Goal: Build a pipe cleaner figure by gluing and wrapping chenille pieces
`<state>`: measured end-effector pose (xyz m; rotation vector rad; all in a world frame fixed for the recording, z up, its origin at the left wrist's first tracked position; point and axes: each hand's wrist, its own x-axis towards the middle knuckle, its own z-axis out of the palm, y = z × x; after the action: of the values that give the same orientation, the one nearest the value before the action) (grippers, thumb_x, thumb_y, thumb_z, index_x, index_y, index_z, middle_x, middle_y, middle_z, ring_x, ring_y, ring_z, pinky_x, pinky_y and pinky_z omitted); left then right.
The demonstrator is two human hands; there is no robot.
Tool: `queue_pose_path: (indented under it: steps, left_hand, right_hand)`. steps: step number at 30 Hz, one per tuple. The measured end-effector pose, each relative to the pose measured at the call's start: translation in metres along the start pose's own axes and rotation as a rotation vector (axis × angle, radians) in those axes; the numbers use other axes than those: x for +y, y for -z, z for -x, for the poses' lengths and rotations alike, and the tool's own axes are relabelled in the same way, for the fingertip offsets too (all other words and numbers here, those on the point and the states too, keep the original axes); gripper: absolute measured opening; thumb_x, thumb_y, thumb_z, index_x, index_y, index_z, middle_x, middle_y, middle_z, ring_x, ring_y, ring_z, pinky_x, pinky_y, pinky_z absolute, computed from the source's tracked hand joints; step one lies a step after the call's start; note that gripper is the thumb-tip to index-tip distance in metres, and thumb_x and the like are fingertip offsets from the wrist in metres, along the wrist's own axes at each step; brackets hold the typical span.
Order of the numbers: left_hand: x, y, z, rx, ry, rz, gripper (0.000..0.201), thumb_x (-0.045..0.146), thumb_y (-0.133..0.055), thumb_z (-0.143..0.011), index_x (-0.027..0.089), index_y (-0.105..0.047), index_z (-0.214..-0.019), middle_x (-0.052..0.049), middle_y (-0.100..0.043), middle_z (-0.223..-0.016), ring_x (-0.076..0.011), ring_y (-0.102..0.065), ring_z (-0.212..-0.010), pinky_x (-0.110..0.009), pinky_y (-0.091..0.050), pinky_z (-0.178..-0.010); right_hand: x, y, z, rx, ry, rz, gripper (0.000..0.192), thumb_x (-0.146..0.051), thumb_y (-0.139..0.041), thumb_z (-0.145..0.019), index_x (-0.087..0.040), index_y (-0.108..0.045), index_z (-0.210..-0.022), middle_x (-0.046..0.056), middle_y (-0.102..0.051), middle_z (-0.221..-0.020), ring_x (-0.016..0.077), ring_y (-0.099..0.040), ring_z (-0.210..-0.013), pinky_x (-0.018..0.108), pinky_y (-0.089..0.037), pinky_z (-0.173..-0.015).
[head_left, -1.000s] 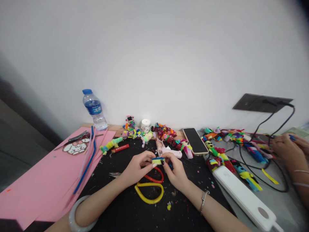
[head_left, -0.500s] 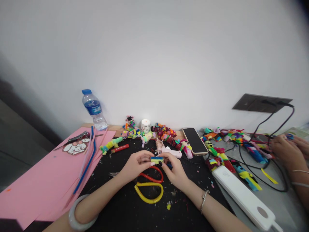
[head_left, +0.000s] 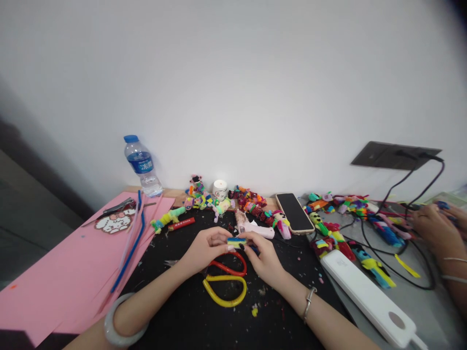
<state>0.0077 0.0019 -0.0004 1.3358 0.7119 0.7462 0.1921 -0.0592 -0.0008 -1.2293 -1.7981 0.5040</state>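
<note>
While the black work surface (head_left: 182, 311) and what lies on it look the same as a second ago, we notice that the small fuzzy blue-and-yellow strip (head_left: 237, 241) has tipped slightly and shows more of its blue edge. It sits between the two bare hands, above the scissors with red and yellow looped handles (head_left: 226, 278) and just in front of the pale pink glue gun (head_left: 260, 231). Our left hand (head_left: 208, 246) pinches one end, thumb and fingers nearly closed; our right hand (head_left: 263, 257) pinches the other end likewise. Since both hands have barely moved, we judge this a fine adjustment of the strip, not a carry.
</note>
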Motion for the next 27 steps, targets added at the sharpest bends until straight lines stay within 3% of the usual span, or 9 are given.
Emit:
queue_pose_path:
  steps: [11,19,27]
  left_hand:
    - [0.0014,-0.0007,-0.0004,0.005,0.043,0.098,0.03,0.028,-0.076,-0.064,0.011,-0.06,-0.083,-0.007,-0.073,-0.08,-0.0197,-0.07,-0.073,-0.035,-0.054,-0.074]
    - [-0.0005,-0.0009,-0.0006,0.008,0.039,0.125,0.029,0.025,-0.079,-0.061,0.012,-0.06,-0.079,-0.006,-0.074,-0.08,-0.0206,-0.07,-0.077,-0.035,-0.054,-0.079]
    - [0.0046,-0.0027,0.0007,0.024,0.102,0.129,0.031,0.027,-0.08,-0.057,0.012,-0.06,-0.074,-0.006,-0.074,-0.072,-0.0204,-0.071,-0.069,-0.029,-0.055,-0.065]
  right_hand:
    - [-0.0029,0.0023,-0.0017,-0.001,-0.011,-0.055,0.032,-0.007,-0.048,-0.079,-0.019,-0.056,-0.108,0.005,-0.066,-0.097,0.0159,-0.063,-0.079,0.03,-0.052,-0.073]
    - [-0.0003,0.0003,-0.0014,0.014,-0.024,-0.083,0.033,-0.004,-0.047,-0.076,-0.019,-0.058,-0.104,0.005,-0.066,-0.096,0.0161,-0.063,-0.081,0.03,-0.052,-0.074]
    - [-0.0019,-0.0007,-0.0005,0.009,-0.027,-0.078,0.032,-0.004,-0.048,-0.077,-0.019,-0.059,-0.103,0.005,-0.067,-0.093,0.016,-0.063,-0.08,0.03,-0.052,-0.073]
